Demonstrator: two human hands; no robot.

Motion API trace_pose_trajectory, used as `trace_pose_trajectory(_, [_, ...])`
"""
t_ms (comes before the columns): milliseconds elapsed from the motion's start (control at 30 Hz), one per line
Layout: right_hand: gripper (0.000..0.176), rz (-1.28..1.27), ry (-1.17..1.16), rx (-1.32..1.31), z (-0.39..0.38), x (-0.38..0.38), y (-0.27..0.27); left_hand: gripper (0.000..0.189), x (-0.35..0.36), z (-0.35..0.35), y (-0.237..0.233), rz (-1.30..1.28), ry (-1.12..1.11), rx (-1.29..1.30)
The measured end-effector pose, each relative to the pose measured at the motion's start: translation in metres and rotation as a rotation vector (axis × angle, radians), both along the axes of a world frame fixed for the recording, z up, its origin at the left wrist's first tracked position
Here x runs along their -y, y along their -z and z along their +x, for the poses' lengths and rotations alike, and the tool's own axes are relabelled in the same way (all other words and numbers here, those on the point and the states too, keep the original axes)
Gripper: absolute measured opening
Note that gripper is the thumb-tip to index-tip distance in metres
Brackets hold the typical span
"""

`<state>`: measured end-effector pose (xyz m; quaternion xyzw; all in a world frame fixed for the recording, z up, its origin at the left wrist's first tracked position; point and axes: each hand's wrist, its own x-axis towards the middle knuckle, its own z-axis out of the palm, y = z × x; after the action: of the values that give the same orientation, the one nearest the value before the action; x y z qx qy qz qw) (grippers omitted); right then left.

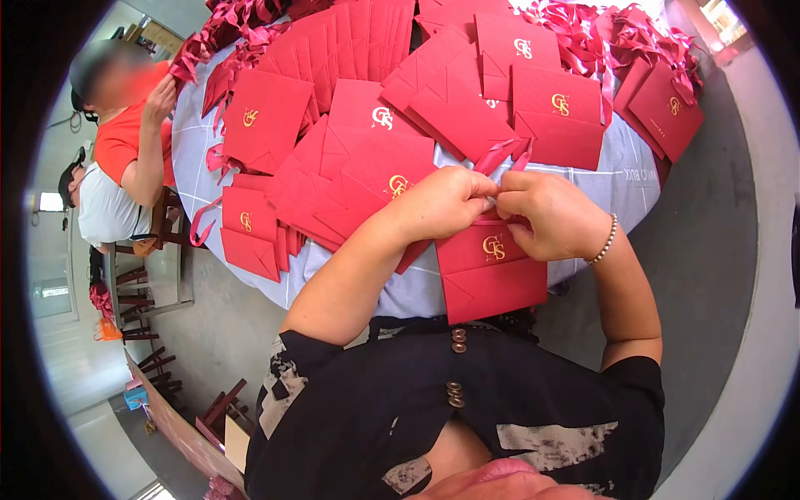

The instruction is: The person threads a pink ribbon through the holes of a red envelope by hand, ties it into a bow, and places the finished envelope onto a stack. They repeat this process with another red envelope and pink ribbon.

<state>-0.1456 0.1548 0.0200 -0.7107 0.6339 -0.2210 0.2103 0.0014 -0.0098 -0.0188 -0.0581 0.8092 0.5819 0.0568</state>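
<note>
A flat red paper gift bag (493, 287) with a gold logo lies at the near edge of the table, its base fold toward me. My left hand (446, 202) and my right hand (554, 215) meet at the bag's top edge, fingers pinched together. Between them runs a red ribbon (522, 158), with strands sticking up above the fingers. Both hands appear closed on this ribbon, though the fingertips partly hide it. A beaded bracelet circles my right wrist. Just left of my hands, another red bag (379, 179) with a gold logo lies on overlapping bags.
Stacks of red bags (267, 121) cover much of the grey-blue tablecloth (625, 196). Loose red ribbons (575, 37) are heaped at the far side. At the left, a person in an orange top (125, 150) handles ribbons, and a second person (108, 204) sits behind. Wooden stools (137, 300) stand beyond.
</note>
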Motion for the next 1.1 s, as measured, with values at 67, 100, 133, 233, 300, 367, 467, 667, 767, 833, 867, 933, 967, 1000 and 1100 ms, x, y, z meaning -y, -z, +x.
trace_pose_trajectory(67, [0.008,0.031,-0.040,-0.056,-0.005,0.000,-0.002,0.023,-0.001,0.000,-0.004,0.002,0.002,0.021])
trace_pose_trajectory(100, [0.008,0.033,-0.042,-0.056,-0.007,-0.001,-0.002,0.024,-0.002,0.001,-0.006,0.005,0.004,0.042])
trace_pose_trajectory(133, [0.008,0.046,-0.062,-0.042,-0.008,-0.001,-0.001,0.024,-0.002,0.000,-0.007,0.007,0.002,0.042])
trace_pose_trajectory(233, [0.007,0.069,-0.082,-0.046,-0.010,-0.003,0.002,0.024,-0.003,0.001,-0.007,-0.036,0.028,0.061])
trace_pose_trajectory(300, [0.008,0.077,-0.077,-0.065,-0.008,-0.005,0.005,0.024,-0.003,0.001,-0.007,-0.111,0.034,0.021])
trace_pose_trajectory(367, [0.010,-0.061,-0.006,-0.181,-0.004,-0.008,0.013,0.024,-0.001,0.000,-0.003,-0.091,-0.003,0.018])
trace_pose_trajectory(467, [0.013,-0.336,0.124,-0.358,0.004,-0.012,0.029,0.023,-0.001,0.000,-0.009,-0.047,-0.045,0.041])
trace_pose_trajectory(667, [0.019,-0.475,0.163,-0.517,0.012,-0.019,0.048,0.023,-0.001,-0.001,0.009,-0.008,-0.073,-0.109])
trace_pose_trajectory(767, [0.021,-0.509,0.127,-0.480,0.012,-0.017,0.053,0.021,-0.001,-0.001,0.006,0.026,-0.090,-0.074])
trace_pose_trajectory(833, [0.024,-0.524,0.127,-0.348,0.014,-0.016,0.044,0.020,-0.002,-0.002,0.004,0.042,-0.094,-0.040])
trace_pose_trajectory(867, [0.026,-0.538,0.123,-0.214,0.015,-0.016,0.038,0.020,-0.002,-0.002,0.003,0.064,-0.114,-0.027])
trace_pose_trajectory(933, [0.030,-0.447,0.222,-0.054,0.009,-0.027,0.032,0.020,-0.003,-0.003,0.003,0.087,-0.133,-0.013])
trace_pose_trajectory(967, [0.026,-0.457,0.304,0.122,0.006,-0.031,0.034,0.020,-0.004,-0.003,0.003,0.112,-0.122,-0.015])
trace_pose_trajectory(1000, [0.024,-0.522,0.423,0.180,0.003,-0.030,0.036,0.021,-0.005,-0.003,0.002,0.135,-0.111,-0.018])
trace_pose_trajectory(1100, [0.020,-0.492,0.631,0.312,-0.007,-0.031,0.032,0.021,-0.009,0.001,-0.009,-0.096,-0.017,-0.145])
